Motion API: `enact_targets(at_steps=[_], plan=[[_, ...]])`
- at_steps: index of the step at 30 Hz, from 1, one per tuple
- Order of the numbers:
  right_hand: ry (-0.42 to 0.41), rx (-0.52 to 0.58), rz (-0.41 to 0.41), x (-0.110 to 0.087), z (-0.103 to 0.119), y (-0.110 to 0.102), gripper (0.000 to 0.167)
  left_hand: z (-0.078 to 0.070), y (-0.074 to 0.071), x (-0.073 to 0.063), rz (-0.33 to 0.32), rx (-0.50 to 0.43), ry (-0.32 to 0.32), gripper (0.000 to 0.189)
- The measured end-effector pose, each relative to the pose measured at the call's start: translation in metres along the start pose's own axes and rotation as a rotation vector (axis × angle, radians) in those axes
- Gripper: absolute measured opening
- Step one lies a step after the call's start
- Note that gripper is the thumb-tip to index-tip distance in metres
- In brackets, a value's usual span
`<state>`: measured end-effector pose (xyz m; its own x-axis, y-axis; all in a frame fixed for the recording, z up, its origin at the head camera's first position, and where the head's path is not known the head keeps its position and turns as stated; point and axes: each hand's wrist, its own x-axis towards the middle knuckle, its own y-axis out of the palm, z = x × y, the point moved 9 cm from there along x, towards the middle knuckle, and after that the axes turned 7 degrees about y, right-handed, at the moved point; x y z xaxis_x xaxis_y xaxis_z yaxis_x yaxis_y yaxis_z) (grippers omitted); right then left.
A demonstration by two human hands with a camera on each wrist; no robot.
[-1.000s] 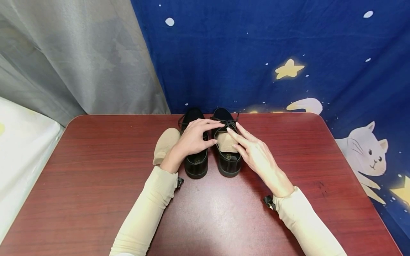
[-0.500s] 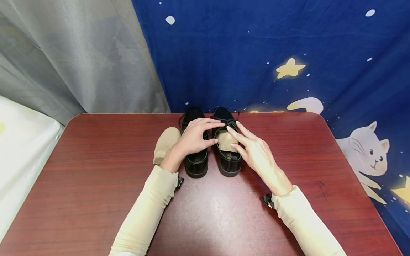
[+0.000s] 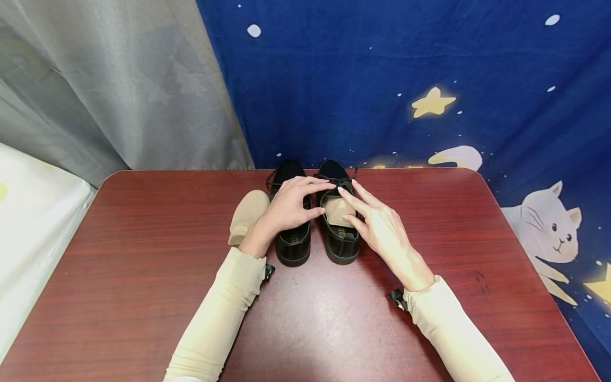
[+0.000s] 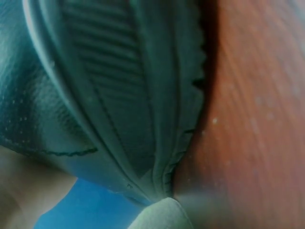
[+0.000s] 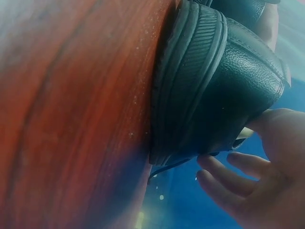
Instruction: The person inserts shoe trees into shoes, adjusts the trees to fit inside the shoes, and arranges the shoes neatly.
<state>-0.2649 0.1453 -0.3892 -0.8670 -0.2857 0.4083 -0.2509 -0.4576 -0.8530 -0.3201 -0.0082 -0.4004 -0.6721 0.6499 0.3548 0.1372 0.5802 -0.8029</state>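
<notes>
Left hand has fingers and thumb apart, stretched over the left shoe to the right shoe. Right hand's loosely spread too, thumb by the beige insert in there. Second insert's left of the left fingers. Gold heel lettering, can't read it. Red wood-grain counter underneath, starry blue curtain beyond.

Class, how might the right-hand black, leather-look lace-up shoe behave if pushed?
The shoe would probably slide rather than roll: its sole sits flat on the reddish-brown, wood-grained table. That thick, rubbery-looking sole may resist sliding, though. Its heel, standing without sagging, looks fairly stiff.
</notes>
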Motion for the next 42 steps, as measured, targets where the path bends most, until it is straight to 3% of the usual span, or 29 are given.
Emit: enact_targets(at_steps=[42], plan=[[0.042,-0.004,0.031,0.0092,-0.0019,0.0037,0.068,-0.0005,0.0,-0.0021,-0.012,-0.004,0.001,0.056]])
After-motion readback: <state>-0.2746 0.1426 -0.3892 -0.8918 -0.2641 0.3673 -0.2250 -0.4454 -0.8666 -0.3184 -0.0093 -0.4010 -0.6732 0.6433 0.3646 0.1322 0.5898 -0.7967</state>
